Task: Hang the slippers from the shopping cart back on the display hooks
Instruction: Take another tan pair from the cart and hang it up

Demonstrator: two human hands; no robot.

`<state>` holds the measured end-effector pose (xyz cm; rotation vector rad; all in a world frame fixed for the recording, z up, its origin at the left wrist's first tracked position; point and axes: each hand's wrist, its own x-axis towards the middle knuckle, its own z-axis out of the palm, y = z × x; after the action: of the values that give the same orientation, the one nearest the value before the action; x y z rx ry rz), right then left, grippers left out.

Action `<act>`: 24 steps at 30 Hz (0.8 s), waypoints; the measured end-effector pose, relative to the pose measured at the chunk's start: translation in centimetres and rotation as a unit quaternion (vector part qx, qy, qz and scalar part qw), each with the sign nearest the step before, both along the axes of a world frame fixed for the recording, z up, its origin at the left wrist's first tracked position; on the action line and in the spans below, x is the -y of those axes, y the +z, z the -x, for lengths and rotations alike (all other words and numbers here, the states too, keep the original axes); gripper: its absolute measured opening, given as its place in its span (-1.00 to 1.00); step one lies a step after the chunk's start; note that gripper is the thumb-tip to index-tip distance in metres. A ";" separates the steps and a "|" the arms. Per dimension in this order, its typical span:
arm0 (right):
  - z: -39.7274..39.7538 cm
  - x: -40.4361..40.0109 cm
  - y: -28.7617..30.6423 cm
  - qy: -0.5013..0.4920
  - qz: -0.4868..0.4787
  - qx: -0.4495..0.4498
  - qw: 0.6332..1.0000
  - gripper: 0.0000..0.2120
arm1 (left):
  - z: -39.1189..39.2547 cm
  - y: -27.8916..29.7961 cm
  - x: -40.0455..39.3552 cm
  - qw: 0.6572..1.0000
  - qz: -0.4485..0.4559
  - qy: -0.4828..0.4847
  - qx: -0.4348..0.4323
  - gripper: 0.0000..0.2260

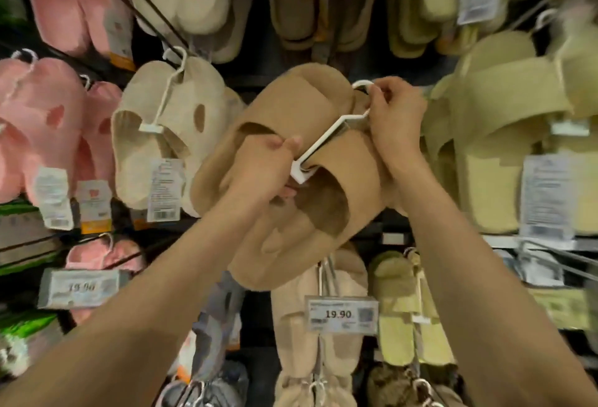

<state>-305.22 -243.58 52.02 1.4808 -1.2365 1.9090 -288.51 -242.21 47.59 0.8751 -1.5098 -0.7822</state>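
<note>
Right hand [396, 115]: pinching the neck of the white plastic hanger [326, 141] between thumb and fingertips, just under its curved hook [362, 84].
Left hand [262, 170]: gripping the strap of the tan slipper pair [291, 164], fingers curled inside the opening, thumb pressing on top near the hanger's clip end.
Slipper pair: being held tilted in mid-air in front of the rack, between the cream slippers [168, 134] to its left and the pale yellow slippers [504, 134] to its right.
Display peg: hidden behind the tan pair; I cannot tell whether the hook is on it.
Doing it well: the right hand should be steering the hook's open side onto the peg while the left is carrying the weight and levelling the pair.
Risk: letting go with the left too early is likely to twist the hook off.
</note>
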 end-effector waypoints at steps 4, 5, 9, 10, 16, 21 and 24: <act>3.5 2.8 3.9 -0.088 -0.088 -0.027 0.992 -0.78 | 4.4 2.2 2.7 0.994 -0.083 -0.056 -0.034 -0.71; 4.1 3.5 5.0 -0.090 -0.108 -0.032 0.990 -0.78 | 5.3 2.8 3.2 0.990 -0.109 -0.074 -0.051 -0.69; 5.1 5.9 9.1 -0.074 -0.149 -0.072 0.983 -0.82 | 7.8 4.5 5.1 0.975 -0.150 -0.116 -0.118 -0.66; 4.9 6.4 9.9 -0.077 -0.144 -0.092 0.982 -0.83 | 8.1 4.8 5.4 0.967 -0.169 -0.129 -0.141 -0.65; 3.8 9.1 12.3 -0.061 -0.115 -0.169 0.977 -0.83 | 8.7 5.4 7.9 0.966 -0.140 -0.104 -0.193 -0.69; 2.3 9.5 12.7 0.016 -0.111 -0.153 0.982 -0.87 | 7.7 4.7 8.9 0.969 -0.108 -0.059 -0.212 -0.82; 2.3 9.9 11.7 0.067 -0.131 -0.118 0.982 -0.82 | 7.2 3.9 9.3 0.969 -0.122 -0.053 -0.209 -0.76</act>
<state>-307.49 -253.44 63.75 1.9072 -1.3441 1.6364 -295.76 -251.51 51.45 0.7523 -1.1081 -1.1696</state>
